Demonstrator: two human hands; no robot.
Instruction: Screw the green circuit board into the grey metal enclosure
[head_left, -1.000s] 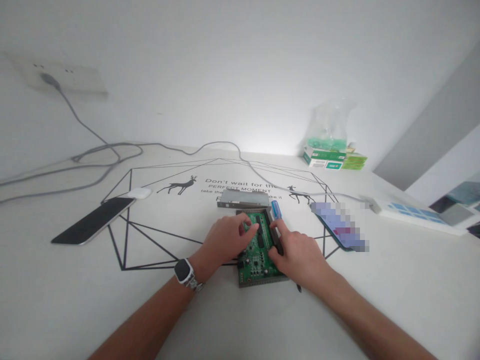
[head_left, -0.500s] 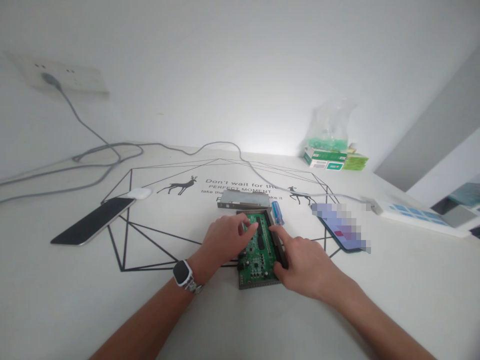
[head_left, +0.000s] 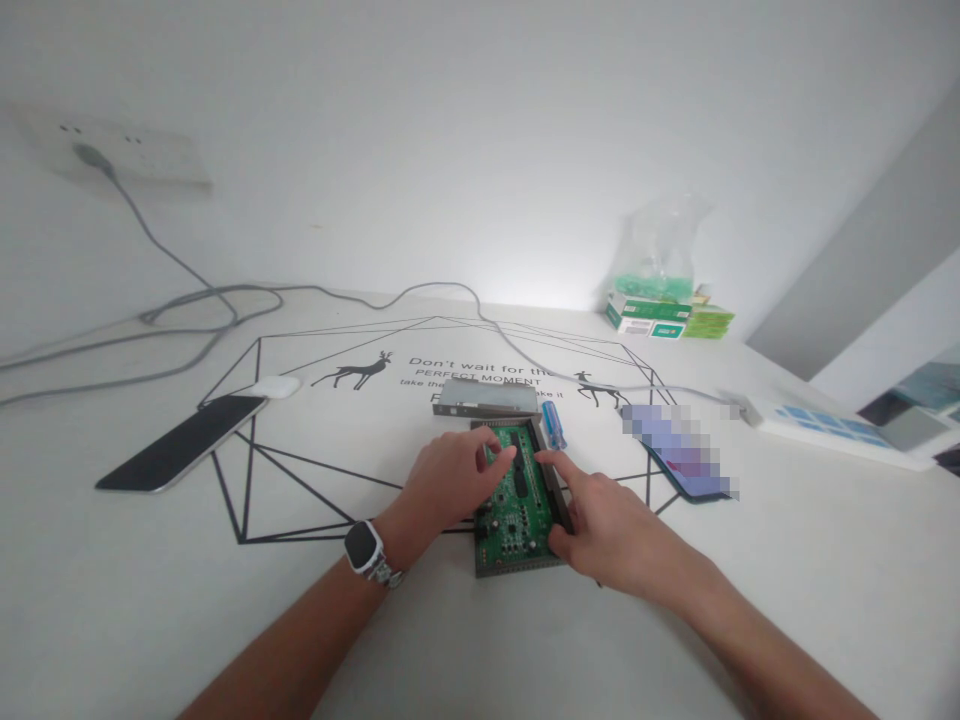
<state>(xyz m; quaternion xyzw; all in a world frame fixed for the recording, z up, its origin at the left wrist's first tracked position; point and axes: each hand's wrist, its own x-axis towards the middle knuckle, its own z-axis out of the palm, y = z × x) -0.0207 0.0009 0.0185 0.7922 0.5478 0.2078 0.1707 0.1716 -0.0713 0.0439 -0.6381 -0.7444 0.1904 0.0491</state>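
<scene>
Circuit board (head_left: 511, 548) seated in metal case (head_left: 517, 573), laid flat on table (head_left: 465, 650) between hands. Left hand (head_left: 457, 475) bent over board's left side, fingertips partly hidden; grip cannot be told. Right hand (head_left: 611, 525) set at case's right wall, forefinger and thumb spread; whether wall is pinched cannot be told. Hands placed apart, one per side, presumably so case is steadied. Metal piece (head_left: 486, 398) set just beyond case, blue tool (head_left: 553, 425) beside it, probably for easy reach.

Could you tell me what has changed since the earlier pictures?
The right hand shifted slightly toward the person, its thumb now nearer the green circuit board's near end. The left hand, board, metal piece and blue handle stayed about the same.
</scene>
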